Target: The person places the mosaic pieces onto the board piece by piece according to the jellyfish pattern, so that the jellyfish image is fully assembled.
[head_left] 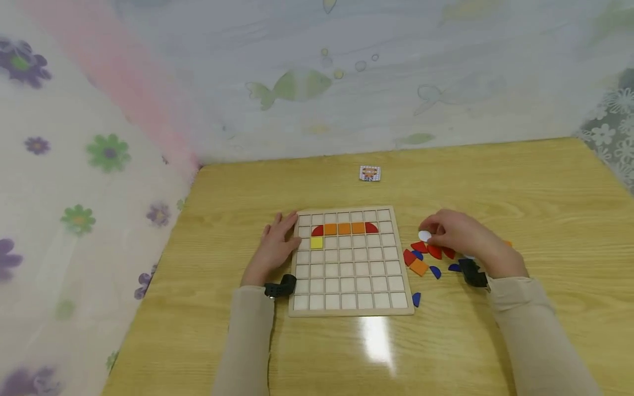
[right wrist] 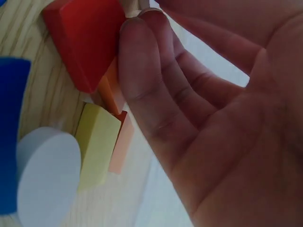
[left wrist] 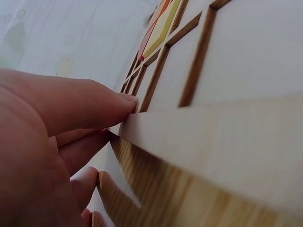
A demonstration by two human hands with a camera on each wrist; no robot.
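Observation:
A wooden grid board (head_left: 353,312) lies flat on the table. My left hand (head_left: 273,246) holds its left edge, with the thumb (left wrist: 102,101) on the rim and fingers along the side. Red quarter-round pieces (head_left: 317,231) flank several orange squares (head_left: 344,229) in one row, and a yellow square (head_left: 316,242) sits below the left red piece. Right of the board, my right hand (head_left: 463,236) pinches a white round piece (head_left: 424,235) above the loose pieces. In the right wrist view, the fingers hide the pinched piece; another white disc (right wrist: 49,177) stands out beside a yellow piece (right wrist: 98,144).
Loose red pieces (head_left: 419,247), an orange square (head_left: 418,267) and blue half-rounds (head_left: 435,272) lie between the board and my right wrist. One blue half-round (head_left: 416,299) is by the board's lower right corner. Behind the board lies a small pattern card (head_left: 370,174), near the painted wall.

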